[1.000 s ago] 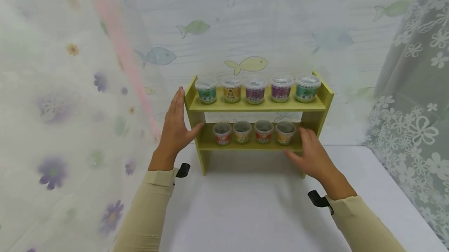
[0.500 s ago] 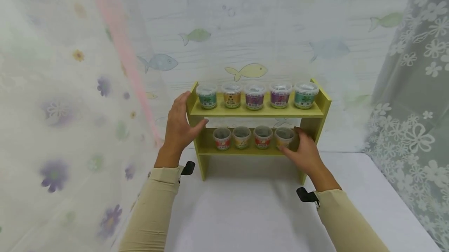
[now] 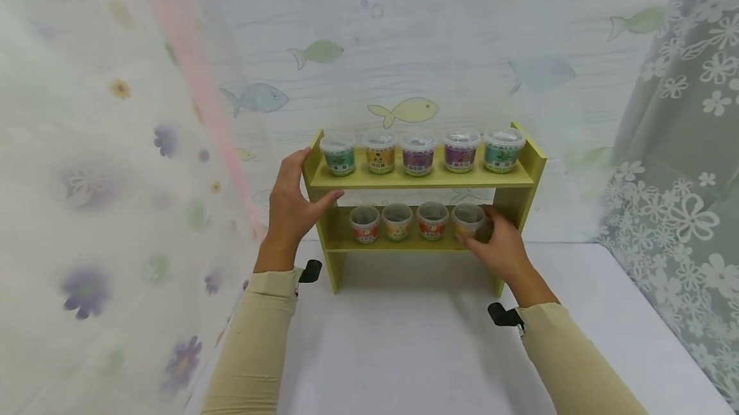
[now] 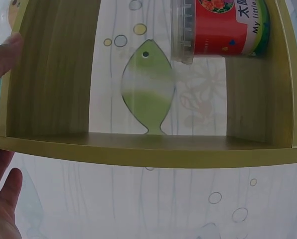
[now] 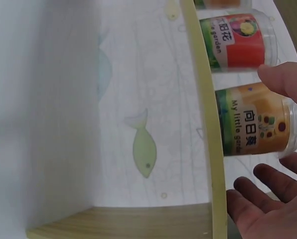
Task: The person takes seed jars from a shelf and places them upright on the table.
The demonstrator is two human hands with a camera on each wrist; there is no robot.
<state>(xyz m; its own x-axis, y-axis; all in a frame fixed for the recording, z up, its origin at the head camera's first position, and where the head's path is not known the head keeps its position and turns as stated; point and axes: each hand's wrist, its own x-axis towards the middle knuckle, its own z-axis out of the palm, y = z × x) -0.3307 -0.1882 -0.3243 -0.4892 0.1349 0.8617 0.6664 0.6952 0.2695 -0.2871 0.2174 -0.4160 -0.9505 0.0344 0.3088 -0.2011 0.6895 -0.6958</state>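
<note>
A yellow-green two-tier shelf [image 3: 416, 183] stands on the white table. My left hand [image 3: 291, 206] holds its left side in the head view; in the left wrist view the thumb [image 4: 5, 57] lies at the upper board and fingers touch the side panel's outside. At the lower tier's right end, my right hand [image 3: 501, 242] has thumb and fingers around an orange-labelled plastic cup [image 5: 255, 122]. Its other fingers spread loosely by the lower board's edge. Left of that cup stand red-labelled cups [image 3: 432, 228] [image 3: 365, 230] and a pale-yellow-labelled cup [image 3: 397, 229].
Several lidded cups line the upper tier, among them a green-labelled cup [image 3: 339, 160] and a purple-labelled cup [image 3: 460, 155]. A fish-patterned curtain [image 3: 433, 56] hangs behind. White table [image 3: 416, 351] extends in front; lace [image 3: 687, 222] hangs at the right.
My right hand has moved left from the shelf's right end onto the orange-labelled cup, which looks slightly shifted. The left hand's fingers have bent more at the left panel, staying in place.
</note>
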